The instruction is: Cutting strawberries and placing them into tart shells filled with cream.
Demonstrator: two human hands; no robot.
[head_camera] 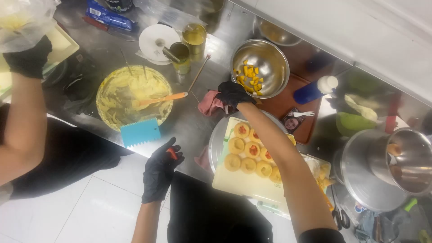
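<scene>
The round steel bowl holding yellow fruit cubes (260,67) stands on the far right part of the steel table (189,121), and the right hand in a black glove (232,93) rests at its near rim, its grip curled narrow; whether it pinches a cube cannot be told. That arm reaches away from the body, passing over a pale board of small round pastry rings, some filled red (245,153). The left hand in a black glove (162,168) hovers at the table's near edge, fingers loosely bent around a small orange-red piece (172,154). Just beyond it lies a light blue toothed scraper (140,132), beside a wide bowl of yellow cream with an orange spatula (134,96). Another person's gloved hand (30,58) holds a clear bag at far left.
</scene>
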